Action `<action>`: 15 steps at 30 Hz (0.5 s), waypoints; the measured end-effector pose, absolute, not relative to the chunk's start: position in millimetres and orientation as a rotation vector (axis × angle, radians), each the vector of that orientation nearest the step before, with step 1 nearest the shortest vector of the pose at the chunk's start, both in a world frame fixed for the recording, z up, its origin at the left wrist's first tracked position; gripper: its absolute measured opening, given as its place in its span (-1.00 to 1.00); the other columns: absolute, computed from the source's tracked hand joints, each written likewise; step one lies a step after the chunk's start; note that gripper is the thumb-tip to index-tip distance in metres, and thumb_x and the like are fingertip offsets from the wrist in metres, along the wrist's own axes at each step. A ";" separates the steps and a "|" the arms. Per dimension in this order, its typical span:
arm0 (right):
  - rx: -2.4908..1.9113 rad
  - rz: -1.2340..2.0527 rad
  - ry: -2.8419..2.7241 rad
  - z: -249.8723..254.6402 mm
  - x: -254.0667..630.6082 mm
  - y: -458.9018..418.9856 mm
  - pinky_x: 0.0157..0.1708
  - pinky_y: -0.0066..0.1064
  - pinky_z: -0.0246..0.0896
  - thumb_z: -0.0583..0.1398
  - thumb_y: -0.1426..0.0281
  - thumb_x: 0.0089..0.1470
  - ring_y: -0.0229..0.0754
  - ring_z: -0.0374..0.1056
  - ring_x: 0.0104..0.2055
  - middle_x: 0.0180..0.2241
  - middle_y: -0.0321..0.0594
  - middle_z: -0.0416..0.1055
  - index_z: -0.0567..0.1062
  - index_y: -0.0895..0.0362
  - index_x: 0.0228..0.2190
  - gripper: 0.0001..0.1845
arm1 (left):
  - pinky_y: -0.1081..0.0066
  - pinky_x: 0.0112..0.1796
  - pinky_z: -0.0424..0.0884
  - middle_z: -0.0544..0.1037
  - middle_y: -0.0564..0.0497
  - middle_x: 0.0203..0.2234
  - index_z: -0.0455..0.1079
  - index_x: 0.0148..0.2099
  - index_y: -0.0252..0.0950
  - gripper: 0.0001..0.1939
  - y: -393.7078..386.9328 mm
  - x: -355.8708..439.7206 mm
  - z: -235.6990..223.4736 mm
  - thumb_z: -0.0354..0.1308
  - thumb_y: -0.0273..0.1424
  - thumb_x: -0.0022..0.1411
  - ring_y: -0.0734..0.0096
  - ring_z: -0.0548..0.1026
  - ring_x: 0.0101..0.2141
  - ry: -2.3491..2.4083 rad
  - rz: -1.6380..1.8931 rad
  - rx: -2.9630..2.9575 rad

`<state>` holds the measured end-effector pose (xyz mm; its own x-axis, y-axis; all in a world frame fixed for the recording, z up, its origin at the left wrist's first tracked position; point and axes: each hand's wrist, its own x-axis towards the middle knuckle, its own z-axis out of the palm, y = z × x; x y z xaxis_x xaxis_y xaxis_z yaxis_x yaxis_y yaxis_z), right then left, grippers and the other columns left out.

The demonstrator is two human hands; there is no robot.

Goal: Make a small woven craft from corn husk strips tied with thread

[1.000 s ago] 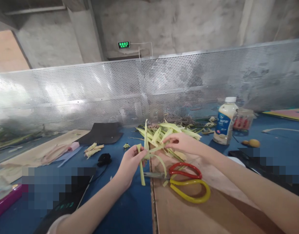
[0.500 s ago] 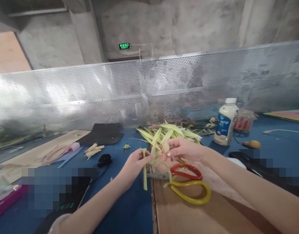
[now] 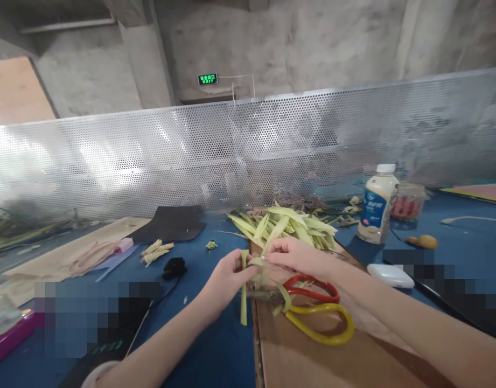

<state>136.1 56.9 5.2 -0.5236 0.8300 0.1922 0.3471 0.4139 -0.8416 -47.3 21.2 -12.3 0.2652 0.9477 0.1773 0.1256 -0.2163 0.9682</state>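
My left hand (image 3: 228, 275) is closed in a pinch on a pale green corn husk strip (image 3: 243, 302), whose lower end hangs down past the board's edge. Close by on the right, my right hand (image 3: 290, 254) has its thumb and fingers pinched on another part of the husk between the hands; whether it is the same strip I cannot tell. Below the right hand, scissors (image 3: 324, 323) with one red and one yellow handle lie on the brown board (image 3: 296, 355), blades pointing left. A heap of husk leaves (image 3: 288, 218) lies just beyond my hands.
A bottle (image 3: 376, 207), a clear tub (image 3: 408, 202) and a white case (image 3: 390, 275) are on the right. To the left lie husk scraps (image 3: 156, 251), a small black object (image 3: 174, 268) and black sheet (image 3: 170, 222). A perforated metal screen (image 3: 191, 161) stands behind.
My right hand has moved left and a little down, closer to my left hand. The left hand still pinches the hanging strip. The view has shifted slightly.
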 end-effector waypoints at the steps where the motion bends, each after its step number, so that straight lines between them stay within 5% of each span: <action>1: -0.991 1.004 -2.071 5.4 135.6 56.5 -0.67 -0.54 -0.15 0.16 0.19 -0.09 -0.39 -0.01 -0.64 -0.64 -0.39 0.19 0.40 0.17 -0.56 -0.73 | 0.52 -0.52 0.23 0.33 0.14 -0.60 0.25 -0.39 -0.31 -0.83 20.8 -47.0 -12.2 0.15 -0.35 -0.01 0.53 0.31 -0.57 1.020 1.078 1.583; 9: -0.985 0.922 -2.073 4.9 122.9 43.9 -0.61 -0.53 -0.05 0.17 0.20 -0.09 -0.36 0.11 -0.59 -0.60 -0.35 0.28 0.39 0.16 -0.55 -0.74 | 0.49 -0.41 0.24 0.37 0.11 -0.53 0.24 -0.37 -0.32 -0.82 19.5 -46.1 -13.5 0.16 -0.36 0.00 0.48 0.35 -0.47 0.965 1.059 1.617; 15: -1.027 0.957 -1.963 5.1 117.9 36.1 -0.71 -0.54 -0.19 0.17 0.13 -0.11 -0.41 -0.03 -0.69 -0.67 -0.40 0.17 0.37 0.15 -0.55 -0.68 | 0.50 -0.44 0.22 0.36 0.10 -0.54 0.23 -0.38 -0.32 -0.83 21.1 -47.7 -16.7 0.14 -0.35 0.03 0.49 0.34 -0.48 0.975 1.065 1.648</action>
